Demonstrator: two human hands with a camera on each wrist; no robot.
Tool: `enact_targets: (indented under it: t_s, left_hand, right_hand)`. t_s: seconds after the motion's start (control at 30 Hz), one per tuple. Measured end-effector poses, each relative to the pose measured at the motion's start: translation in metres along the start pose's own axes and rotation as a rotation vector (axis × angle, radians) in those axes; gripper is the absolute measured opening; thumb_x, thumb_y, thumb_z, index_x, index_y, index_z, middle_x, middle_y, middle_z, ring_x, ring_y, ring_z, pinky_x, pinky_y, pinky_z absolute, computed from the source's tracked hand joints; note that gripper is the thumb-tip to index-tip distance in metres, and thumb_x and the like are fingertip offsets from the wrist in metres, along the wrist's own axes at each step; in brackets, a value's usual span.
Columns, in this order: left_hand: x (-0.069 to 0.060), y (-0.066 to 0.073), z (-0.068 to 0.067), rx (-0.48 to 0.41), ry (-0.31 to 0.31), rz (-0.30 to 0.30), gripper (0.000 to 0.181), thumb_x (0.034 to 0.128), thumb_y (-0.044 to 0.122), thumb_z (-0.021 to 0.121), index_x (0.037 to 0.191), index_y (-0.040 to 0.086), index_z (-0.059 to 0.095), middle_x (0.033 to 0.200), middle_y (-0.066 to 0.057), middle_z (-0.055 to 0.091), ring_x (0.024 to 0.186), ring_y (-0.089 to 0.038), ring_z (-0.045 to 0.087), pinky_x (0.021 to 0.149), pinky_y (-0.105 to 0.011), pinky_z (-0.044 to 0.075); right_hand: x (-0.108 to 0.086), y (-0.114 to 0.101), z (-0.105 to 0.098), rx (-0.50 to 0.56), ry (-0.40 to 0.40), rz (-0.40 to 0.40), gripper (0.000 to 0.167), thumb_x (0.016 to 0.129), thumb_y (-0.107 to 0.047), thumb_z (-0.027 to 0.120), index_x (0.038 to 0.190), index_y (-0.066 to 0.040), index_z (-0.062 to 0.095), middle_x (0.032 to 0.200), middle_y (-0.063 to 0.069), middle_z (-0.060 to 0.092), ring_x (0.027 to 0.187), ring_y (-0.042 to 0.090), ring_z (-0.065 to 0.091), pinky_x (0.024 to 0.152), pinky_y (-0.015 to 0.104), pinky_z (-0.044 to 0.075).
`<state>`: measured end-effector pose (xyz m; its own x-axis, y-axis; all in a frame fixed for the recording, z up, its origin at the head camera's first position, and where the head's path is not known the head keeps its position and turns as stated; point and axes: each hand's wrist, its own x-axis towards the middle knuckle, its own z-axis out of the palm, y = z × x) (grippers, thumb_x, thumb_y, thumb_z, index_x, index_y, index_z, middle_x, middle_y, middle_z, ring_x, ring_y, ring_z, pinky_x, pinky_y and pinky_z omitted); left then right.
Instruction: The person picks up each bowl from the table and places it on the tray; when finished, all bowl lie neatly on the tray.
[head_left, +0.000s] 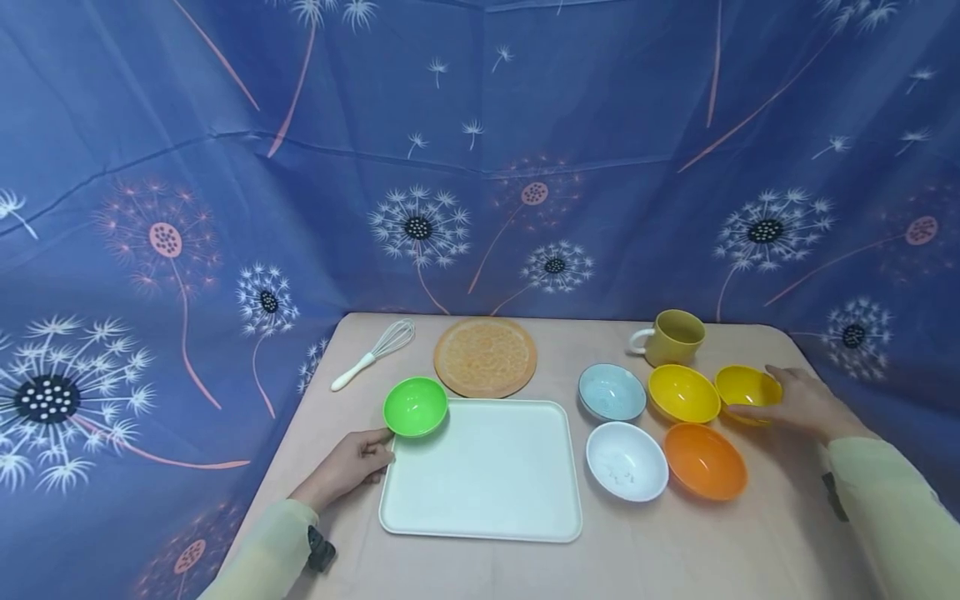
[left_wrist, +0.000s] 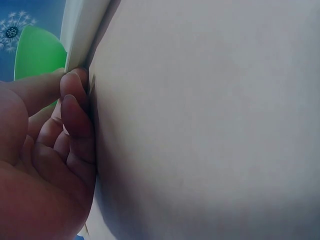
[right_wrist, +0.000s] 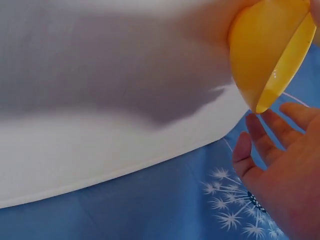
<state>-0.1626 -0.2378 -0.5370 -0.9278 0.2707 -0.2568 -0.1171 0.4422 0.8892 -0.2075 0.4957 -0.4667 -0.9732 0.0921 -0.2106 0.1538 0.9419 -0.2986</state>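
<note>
While left hand point(head_left: 347, 467) pinches tray point(head_left: 482, 483), right hand point(head_left: 813, 406) grips rightmost yellow bowl point(head_left: 742, 387).
Pinch perhaps steadies; grip suits uncrowded right side.

No legible text, no numbers — wrist views seemingly soft

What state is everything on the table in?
Tray: flat, touched by left hand
Green bowl: upright, empty
Whisk: lying down
Round board: flat
Mug: upright
Blue bowl: upright
Left yellow bowl: upright, empty
Right yellow bowl: held by right hand
White bowl: upright
Orange bowl: upright, empty
</note>
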Motion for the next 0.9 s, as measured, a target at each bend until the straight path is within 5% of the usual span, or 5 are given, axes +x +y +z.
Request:
enact_targets:
  t_s: [0.27, 0.7, 0.9]
  left_hand:
    - [-0.002, -0.001, 0.0, -0.008, -0.011, -0.002, 0.06, 0.1011, 0.01, 0.068, 0.154, -0.005, 0.045, 0.079, -0.006, 0.063, 0.066, -0.016, 0.058, 0.059, -0.027, 0.053]
    - [0.001, -0.001, 0.002, -0.013, -0.003, -0.006, 0.06, 0.1007, 0.01, 0.068, 0.155, -0.003, 0.045, 0.077, -0.004, 0.063, 0.066, -0.015, 0.056, 0.058, -0.025, 0.051]
    - [0.002, 0.0, 0.0, 0.01, 0.005, -0.019, 0.06, 0.1007, 0.009, 0.068, 0.154, -0.003, 0.045, 0.078, -0.005, 0.064, 0.066, -0.015, 0.058, 0.059, -0.026, 0.052]
  right_hand:
    - [0.001, 0.002, 0.007, 0.022, -0.032, -0.003, 0.134, 0.081, -0.074, 0.074, 0.149, 0.026, 0.016, 0.139, 0.051, 0.023, 0.124, 0.067, 0.03, 0.099, 0.081, 0.029]
    - [0.004, 0.01, 0.009, 0.096, -0.113, 0.048, 0.143, 0.075, -0.077, 0.077, 0.154, 0.019, 0.006, 0.14, 0.051, 0.019, 0.122, 0.068, 0.027, 0.092, 0.085, 0.029]
    - [0.01, 0.013, 0.011, 0.086, -0.09, 0.007, 0.141, 0.077, -0.073, 0.078, 0.152, 0.021, 0.005, 0.138, 0.052, 0.02, 0.123, 0.069, 0.028, 0.096, 0.084, 0.028]
